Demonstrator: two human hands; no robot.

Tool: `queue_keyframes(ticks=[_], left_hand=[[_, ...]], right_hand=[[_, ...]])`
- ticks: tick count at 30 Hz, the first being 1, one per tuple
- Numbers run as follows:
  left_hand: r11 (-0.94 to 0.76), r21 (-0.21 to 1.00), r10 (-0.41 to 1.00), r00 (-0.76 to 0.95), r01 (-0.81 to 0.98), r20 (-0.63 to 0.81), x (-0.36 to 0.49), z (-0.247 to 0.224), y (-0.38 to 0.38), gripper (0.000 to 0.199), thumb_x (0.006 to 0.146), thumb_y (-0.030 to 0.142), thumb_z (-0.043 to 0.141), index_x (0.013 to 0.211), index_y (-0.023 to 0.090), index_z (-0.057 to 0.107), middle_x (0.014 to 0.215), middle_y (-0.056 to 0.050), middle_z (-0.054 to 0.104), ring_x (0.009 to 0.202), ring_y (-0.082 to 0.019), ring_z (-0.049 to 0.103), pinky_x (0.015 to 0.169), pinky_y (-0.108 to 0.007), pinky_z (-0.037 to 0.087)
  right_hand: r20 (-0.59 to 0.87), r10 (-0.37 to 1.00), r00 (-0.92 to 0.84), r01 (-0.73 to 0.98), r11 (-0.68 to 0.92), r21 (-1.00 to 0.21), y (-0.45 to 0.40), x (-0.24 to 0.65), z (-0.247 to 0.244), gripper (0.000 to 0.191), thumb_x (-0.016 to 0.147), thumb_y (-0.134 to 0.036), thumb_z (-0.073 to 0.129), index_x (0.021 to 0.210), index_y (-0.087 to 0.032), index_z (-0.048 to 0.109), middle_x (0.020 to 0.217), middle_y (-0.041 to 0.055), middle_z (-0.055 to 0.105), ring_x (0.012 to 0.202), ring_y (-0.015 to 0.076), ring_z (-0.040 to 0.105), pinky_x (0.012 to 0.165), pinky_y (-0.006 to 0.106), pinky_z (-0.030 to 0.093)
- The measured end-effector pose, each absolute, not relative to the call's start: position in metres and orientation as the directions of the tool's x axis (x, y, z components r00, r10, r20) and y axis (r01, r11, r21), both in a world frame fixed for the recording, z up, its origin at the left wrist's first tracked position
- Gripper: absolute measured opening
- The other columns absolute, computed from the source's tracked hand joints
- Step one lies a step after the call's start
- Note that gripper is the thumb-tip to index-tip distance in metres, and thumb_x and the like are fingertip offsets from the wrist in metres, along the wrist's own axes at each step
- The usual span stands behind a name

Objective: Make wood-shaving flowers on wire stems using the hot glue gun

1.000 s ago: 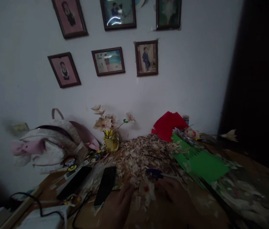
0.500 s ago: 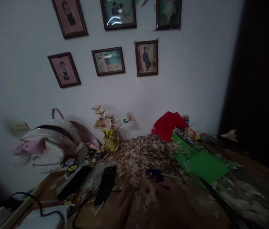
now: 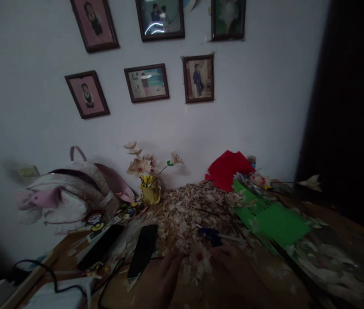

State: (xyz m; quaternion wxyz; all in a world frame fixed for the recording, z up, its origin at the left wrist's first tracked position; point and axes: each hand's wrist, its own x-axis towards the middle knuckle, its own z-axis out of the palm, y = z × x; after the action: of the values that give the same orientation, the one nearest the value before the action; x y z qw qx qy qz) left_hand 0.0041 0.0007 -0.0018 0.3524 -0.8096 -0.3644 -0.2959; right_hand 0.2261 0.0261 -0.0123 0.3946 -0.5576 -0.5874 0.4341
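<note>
Low in the dim head view, my left hand (image 3: 165,274) has its fingers pressed together around a thin dark stem (image 3: 183,255). The stem leads to a pale flower with a red centre (image 3: 200,256), which faces up between my hands. My right hand (image 3: 228,259) is closed at the flower's right edge, its fingertips pinching a petal. A dark blue glue gun (image 3: 210,235) lies just beyond my right hand. Pale petal scraps (image 3: 185,214) are heaped behind the flower. A black phone (image 3: 143,251) lies left of my left hand.
A yellow vase (image 3: 151,194) of flowers stands by the wall, with a pink and white backpack (image 3: 75,193) at left. Green sheet (image 3: 275,225) and red sheet (image 3: 228,169) lie at right. Black cable (image 3: 112,274) curls near the front edge. Framed pictures hang above.
</note>
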Motion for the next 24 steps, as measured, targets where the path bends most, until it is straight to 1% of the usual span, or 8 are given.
queue_keyframes(ticks=[4, 8, 13, 17, 19, 24], left_hand=[[-0.483, -0.356, 0.387, 0.560, 0.800, 0.733, 0.0039, -0.0021, 0.0000, 0.041, 0.088, 0.007, 0.020, 0.096, 0.018, 0.058, 0.081, -0.002, 0.073, 0.059, -0.011, 0.065, 0.052, -0.021, 0.046], [-0.490, -0.347, 0.390, 0.557, 0.800, 0.733, 0.0030, -0.0038, 0.0011, 0.039, 0.087, 0.006, 0.022, 0.098, 0.018, 0.058, 0.082, -0.003, 0.073, 0.058, -0.011, 0.065, 0.051, -0.021, 0.045], [-0.467, -0.362, 0.381, 0.553, 0.807, 0.741, 0.0033, -0.0010, 0.0017, 0.040, 0.088, 0.008, 0.021, 0.095, 0.018, 0.058, 0.079, -0.003, 0.073, 0.054, -0.011, 0.064, 0.048, -0.021, 0.045], [-0.463, -0.372, 0.368, 0.557, 0.804, 0.745, 0.0045, 0.0006, 0.0013, 0.042, 0.090, 0.010, 0.018, 0.094, 0.018, 0.058, 0.077, -0.003, 0.073, 0.053, -0.010, 0.064, 0.048, -0.021, 0.045], [-0.473, -0.372, 0.364, 0.562, 0.799, 0.743, 0.0050, 0.0005, 0.0012, 0.043, 0.090, 0.011, 0.017, 0.094, 0.018, 0.059, 0.078, -0.003, 0.074, 0.055, -0.010, 0.065, 0.049, -0.021, 0.045], [-0.469, -0.366, 0.353, 0.551, 0.804, 0.757, 0.0059, 0.0005, 0.0011, 0.045, 0.091, 0.011, 0.015, 0.092, 0.018, 0.060, 0.077, -0.002, 0.074, 0.055, -0.010, 0.065, 0.050, -0.021, 0.045]], right_hand=[[-0.063, 0.995, -0.071, 0.269, -0.042, -0.962, 0.0240, 0.2250, -0.0089, 0.037, 0.065, -0.046, 0.049, 0.071, -0.018, 0.073, 0.077, 0.0071, 0.072, 0.081, 0.0259, 0.062, 0.069, 0.031, 0.045], [-0.050, 0.996, -0.069, 0.279, -0.029, -0.960, 0.0254, 0.2256, -0.0085, 0.042, 0.065, -0.049, 0.047, 0.072, -0.016, 0.073, 0.078, 0.0084, 0.072, 0.080, 0.0268, 0.062, 0.068, 0.032, 0.045], [-0.039, 0.999, -0.036, 0.290, -0.026, -0.957, 0.0281, 0.2281, -0.0103, 0.050, 0.066, -0.055, 0.045, 0.072, -0.012, 0.072, 0.080, 0.0112, 0.071, 0.081, 0.0278, 0.061, 0.069, 0.032, 0.044], [-0.037, 0.997, -0.074, 0.316, -0.012, -0.949, 0.0272, 0.2279, -0.0089, 0.042, 0.064, -0.052, 0.050, 0.070, -0.017, 0.072, 0.074, 0.0054, 0.071, 0.078, 0.0251, 0.062, 0.066, 0.030, 0.045], [-0.024, 0.996, -0.086, 0.299, 0.003, -0.954, 0.0263, 0.2271, -0.0076, 0.038, 0.064, -0.050, 0.051, 0.070, -0.019, 0.072, 0.073, 0.0037, 0.070, 0.076, 0.0236, 0.062, 0.066, 0.029, 0.045], [-0.038, 0.995, -0.091, 0.310, -0.008, -0.951, 0.0244, 0.2253, -0.0041, 0.041, 0.065, -0.050, 0.049, 0.070, -0.017, 0.073, 0.074, 0.0064, 0.071, 0.076, 0.0255, 0.061, 0.068, 0.032, 0.045]])
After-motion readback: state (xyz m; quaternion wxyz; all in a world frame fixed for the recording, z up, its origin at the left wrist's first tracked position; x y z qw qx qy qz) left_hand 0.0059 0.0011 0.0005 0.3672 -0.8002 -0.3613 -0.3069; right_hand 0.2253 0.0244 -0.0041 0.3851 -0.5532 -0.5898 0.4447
